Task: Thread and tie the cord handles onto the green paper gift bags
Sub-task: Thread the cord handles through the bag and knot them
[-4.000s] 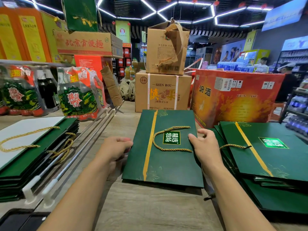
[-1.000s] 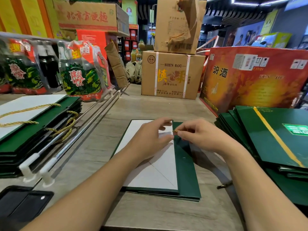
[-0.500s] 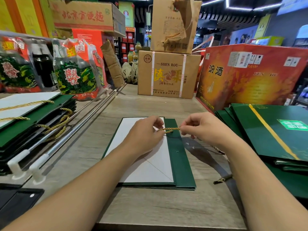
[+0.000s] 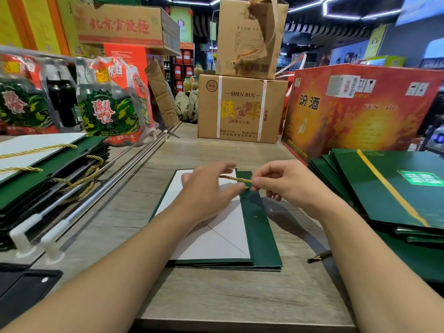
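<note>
From the head view, the green gift bag (image 4: 262, 236) lies flat on the tabletop (image 4: 216, 296) with its white inner side up and its green top fold to the right. The gold cord (image 4: 236, 179) stretches across the far end of that fold. The right hand (image 4: 288, 183) pinches the cord between thumb and forefinger just above the fold. The left hand (image 4: 206, 188), blurred, appears to pinch its other end.

This looks like the knot being made at the far hole. To do it well, I'd keep the cord taut between both hands, seat the knot tight against the paper on the inner side, and pull along the fold so the hole doesn't tear. The near hole (image 4: 255, 216) has no cord in it yet. A loose cord end (image 4: 319, 257) lies on the tabletop beside the bag.
</note>
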Motion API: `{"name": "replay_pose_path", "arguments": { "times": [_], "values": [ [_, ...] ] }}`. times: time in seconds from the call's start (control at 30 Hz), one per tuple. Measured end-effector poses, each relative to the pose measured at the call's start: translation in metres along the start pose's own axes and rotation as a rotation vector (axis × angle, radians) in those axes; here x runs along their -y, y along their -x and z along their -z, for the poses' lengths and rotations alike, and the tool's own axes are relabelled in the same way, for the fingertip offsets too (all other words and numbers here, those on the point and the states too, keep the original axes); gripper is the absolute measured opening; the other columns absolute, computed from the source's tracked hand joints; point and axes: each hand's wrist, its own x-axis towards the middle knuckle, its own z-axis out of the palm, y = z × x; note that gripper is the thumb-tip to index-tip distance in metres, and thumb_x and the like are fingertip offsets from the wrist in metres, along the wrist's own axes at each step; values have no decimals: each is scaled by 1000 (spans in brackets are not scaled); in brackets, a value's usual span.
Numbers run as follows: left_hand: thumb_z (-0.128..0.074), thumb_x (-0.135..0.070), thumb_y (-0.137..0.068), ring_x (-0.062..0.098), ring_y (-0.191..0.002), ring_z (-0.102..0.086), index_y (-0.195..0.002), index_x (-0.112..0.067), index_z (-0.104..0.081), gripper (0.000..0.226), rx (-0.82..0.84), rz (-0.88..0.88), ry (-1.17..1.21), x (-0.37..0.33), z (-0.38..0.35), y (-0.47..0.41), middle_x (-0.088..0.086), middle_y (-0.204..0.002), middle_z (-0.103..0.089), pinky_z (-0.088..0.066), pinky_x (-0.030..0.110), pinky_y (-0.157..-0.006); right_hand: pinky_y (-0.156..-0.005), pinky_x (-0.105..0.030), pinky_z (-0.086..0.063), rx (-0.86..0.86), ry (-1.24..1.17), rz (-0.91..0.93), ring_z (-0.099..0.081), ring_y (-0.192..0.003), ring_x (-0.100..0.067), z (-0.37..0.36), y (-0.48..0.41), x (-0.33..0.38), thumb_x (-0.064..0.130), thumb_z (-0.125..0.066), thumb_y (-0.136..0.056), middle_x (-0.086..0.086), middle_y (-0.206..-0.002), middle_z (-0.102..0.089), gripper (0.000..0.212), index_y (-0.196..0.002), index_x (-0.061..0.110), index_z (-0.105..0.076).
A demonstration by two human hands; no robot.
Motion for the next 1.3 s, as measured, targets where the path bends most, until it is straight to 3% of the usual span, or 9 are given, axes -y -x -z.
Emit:
{"name": "replay_pose_path", "arguments": {
  "times": [0.13, 0.2, 0.37, 0.43, 0.57, 0.67, 0.77, 1.1, 1.3],
  "values": [
    [-63, -47, -95, 3, -92, -63, -102, -41, -73, 13, 69, -87, 37, -4, -4, 1, -21, -79, -72, -44, 50, -99, -60, -28, -48, 46, -41, -1, -59, -64, -11, -6, -1, 2, 20, -77, -91, 0, -76, -75, 7, -94, 15, -77],
    [-60, -41, -98, 4, -83, -65, -88, -38, -73, 17, 31, -54, 34, -2, -4, -1, -20, -68, -70, -47, 50, -94, -59, -28, -47, 30, -49, -25, -58, -63, -11, -5, -1, 2, 19, -76, -91, -4, -81, -77, 7, -94, 12, -77],
    [-55, -40, -101, 8, -90, -67, -92, -34, -71, 19, -33, 81, -9, 6, 0, -3, -18, -76, -73, -40, 44, -101, -60, -29, -47, -39, -107, -73, -58, -63, -11, 3, -1, -2, 15, -74, -93, -7, -84, -78, 7, -92, 11, -79],
    [-58, -47, -98, 10, -108, -62, -110, -37, -68, 19, -14, 52, -46, 3, 1, 0, -19, -99, -73, -33, 40, -103, -60, -28, -48, -1, -124, -55, -59, -65, -12, 0, 1, 0, 17, -74, -93, -7, -84, -78, 8, -94, 11, -80],
    [-65, -56, -91, 8, -124, -54, -137, -33, -57, 52, 41, -90, 24, -7, 0, 4, -18, -124, -66, -33, 47, -112, -60, -28, -58, 37, -194, -80, -70, -69, -18, -11, 2, 6, 17, -75, -92, -10, -81, -77, 14, -97, 4, -76],
    [-74, -40, -89, 2, -103, -65, -116, -31, -69, 28, 54, -169, 161, -6, -2, 3, -16, -104, -73, -50, 40, -99, -68, -35, -62, 85, -306, -143, -74, -75, -26, -16, 1, 8, 20, -74, -93, -17, -84, -76, 18, -92, 1, -71],
    [-76, -27, -89, 2, -82, -68, -99, -32, -72, 11, 50, -193, 231, -1, -4, 2, -14, -85, -74, -56, 35, -81, -64, -31, -62, 145, -419, -174, -75, -81, -33, -19, 3, 10, 18, -70, -95, -23, -87, -75, 21, -93, -2, -67],
    [-75, -23, -91, -1, -72, -64, -94, -28, -76, 7, 21, -153, 278, 0, -2, -1, -15, -79, -72, -46, 12, -64, -63, -25, -50, 82, -384, -163, -61, -65, -12, -12, 0, 7, 13, -74, -92, -7, -78, -74, 11, -81, 10, -77],
    [-76, -27, -90, 2, -74, -64, -106, -29, -70, 17, 15, -137, 282, -1, -2, 0, -15, -83, -70, -52, 19, -67, -68, -29, -50, 63, -351, -157, -61, -73, -16, -8, 0, 6, 8, -75, -90, -10, -82, -74, 5, -88, 7, -79]
  ]
}}
